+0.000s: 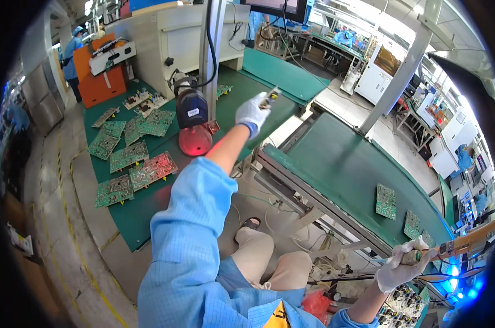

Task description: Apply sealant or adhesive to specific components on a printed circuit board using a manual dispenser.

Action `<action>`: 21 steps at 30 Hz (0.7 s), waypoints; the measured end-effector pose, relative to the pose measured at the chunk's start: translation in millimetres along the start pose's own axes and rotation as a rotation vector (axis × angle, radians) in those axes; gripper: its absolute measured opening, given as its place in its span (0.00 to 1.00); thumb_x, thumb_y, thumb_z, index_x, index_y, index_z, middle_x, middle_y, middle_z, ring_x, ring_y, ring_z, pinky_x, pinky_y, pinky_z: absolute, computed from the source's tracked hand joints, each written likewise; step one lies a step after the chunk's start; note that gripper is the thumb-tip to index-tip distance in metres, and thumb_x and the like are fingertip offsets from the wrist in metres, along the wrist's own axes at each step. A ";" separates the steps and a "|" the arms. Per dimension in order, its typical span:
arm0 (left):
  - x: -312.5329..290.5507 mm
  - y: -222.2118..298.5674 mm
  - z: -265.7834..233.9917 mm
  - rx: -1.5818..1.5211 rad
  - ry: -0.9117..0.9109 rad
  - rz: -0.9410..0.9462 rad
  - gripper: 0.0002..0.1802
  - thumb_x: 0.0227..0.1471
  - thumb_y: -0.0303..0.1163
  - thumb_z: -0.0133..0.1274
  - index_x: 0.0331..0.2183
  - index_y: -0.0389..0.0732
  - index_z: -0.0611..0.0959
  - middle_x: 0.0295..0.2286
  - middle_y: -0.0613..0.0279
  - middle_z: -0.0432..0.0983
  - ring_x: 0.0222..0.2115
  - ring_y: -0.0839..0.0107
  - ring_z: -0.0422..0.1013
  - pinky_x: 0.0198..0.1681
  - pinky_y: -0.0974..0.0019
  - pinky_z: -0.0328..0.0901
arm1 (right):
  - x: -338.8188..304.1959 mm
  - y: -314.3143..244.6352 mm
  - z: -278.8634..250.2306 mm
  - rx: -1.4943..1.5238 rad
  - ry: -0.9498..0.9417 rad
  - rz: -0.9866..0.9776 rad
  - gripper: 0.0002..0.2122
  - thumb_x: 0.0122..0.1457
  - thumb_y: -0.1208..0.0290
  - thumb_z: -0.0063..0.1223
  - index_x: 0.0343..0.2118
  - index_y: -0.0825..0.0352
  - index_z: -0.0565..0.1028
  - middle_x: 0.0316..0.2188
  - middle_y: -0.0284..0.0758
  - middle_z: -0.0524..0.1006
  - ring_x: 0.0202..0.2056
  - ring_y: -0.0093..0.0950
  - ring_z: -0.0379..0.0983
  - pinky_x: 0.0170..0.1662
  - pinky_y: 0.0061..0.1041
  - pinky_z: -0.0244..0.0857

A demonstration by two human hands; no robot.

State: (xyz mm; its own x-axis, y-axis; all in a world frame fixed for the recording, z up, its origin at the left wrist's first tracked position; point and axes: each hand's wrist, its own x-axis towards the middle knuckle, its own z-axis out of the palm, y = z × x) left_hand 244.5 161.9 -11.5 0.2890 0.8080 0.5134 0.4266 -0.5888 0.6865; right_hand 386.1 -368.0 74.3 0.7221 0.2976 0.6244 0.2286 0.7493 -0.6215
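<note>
My left hand [252, 113], in a white glove, reaches out over the far green worktop. Its fingers are closed around a small circuit board [270, 98] with dark and yellow parts on it. Just left of that hand is a dark blue scanner [193, 108] on a post, casting red light. My right hand [396, 269], also gloved, is low at the right beside a brown bar [473, 240]. Its fingers are wrapped around a short, pale green piece [413, 257], whose kind I cannot make out.
Several green circuit boards [113, 190] lie on the left worktop [128, 227]. More boards [386, 201] rest on the dark green conveyor belt [335, 158]. A metal post [210, 49] rises by the scanner. Cables hang beneath the conveyor. A board with many components [399, 309] sits at lower right.
</note>
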 end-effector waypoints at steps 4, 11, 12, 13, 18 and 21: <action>1.9 -11.1 -32.3 0.568 -0.239 -0.083 0.33 0.45 0.45 0.57 0.54 0.57 0.68 0.44 0.54 0.73 0.44 0.57 0.70 0.45 0.58 0.66 | -0.9 -6.4 22.2 0.028 0.360 -0.044 0.21 0.65 0.52 0.35 0.35 0.69 0.72 0.22 0.36 0.72 0.08 0.18 0.55 0.09 0.11 0.46; -11.3 58.6 5.9 0.742 -0.273 0.113 0.50 0.35 0.61 0.57 0.57 0.47 0.64 0.53 0.51 0.62 0.55 0.53 0.57 0.57 0.58 0.57 | -3.7 -9.4 -1.2 -0.111 0.227 -0.066 0.23 0.66 0.51 0.31 0.36 0.70 0.70 0.19 0.37 0.69 0.06 0.17 0.49 0.08 0.12 0.42; -15.2 98.9 23.2 0.633 -0.407 0.231 0.50 0.34 0.65 0.55 0.55 0.45 0.66 0.52 0.48 0.63 0.54 0.51 0.58 0.56 0.57 0.58 | -3.0 -9.2 -7.1 -0.131 0.238 -0.067 0.23 0.66 0.51 0.31 0.36 0.70 0.70 0.20 0.37 0.69 0.05 0.17 0.48 0.08 0.12 0.42; -29.5 141.1 43.8 0.542 -0.499 0.333 0.48 0.36 0.65 0.54 0.54 0.44 0.67 0.51 0.47 0.64 0.52 0.51 0.59 0.54 0.57 0.58 | -2.9 -11.7 -17.9 -0.122 0.101 -0.040 0.23 0.65 0.51 0.33 0.38 0.70 0.70 0.22 0.38 0.71 0.09 0.19 0.57 0.08 0.12 0.44; -137.6 264.5 132.4 0.346 -0.756 0.811 0.53 0.38 0.66 0.54 0.60 0.47 0.60 0.60 0.47 0.49 0.61 0.50 0.48 0.59 0.55 0.53 | -0.4 -8.7 -1.1 0.148 0.464 0.107 0.20 0.62 0.51 0.42 0.40 0.65 0.72 0.26 0.38 0.72 0.16 0.23 0.65 0.09 0.17 0.49; -178.2 316.8 161.3 0.262 -0.860 0.768 0.55 0.36 0.69 0.52 0.59 0.45 0.61 0.58 0.44 0.54 0.57 0.49 0.55 0.55 0.53 0.58 | 3.5 -3.4 -4.6 -0.032 0.210 0.011 0.24 0.62 0.48 0.40 0.38 0.69 0.73 0.21 0.39 0.71 0.09 0.21 0.57 0.10 0.15 0.48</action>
State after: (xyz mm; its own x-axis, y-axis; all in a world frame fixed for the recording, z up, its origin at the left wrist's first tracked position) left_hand 466.4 -165.2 31.5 0.9856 0.0509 0.1612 0.0229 -0.9850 0.1712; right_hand 390.9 -372.2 76.4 0.8441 0.1736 0.5073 0.2379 0.7268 -0.6444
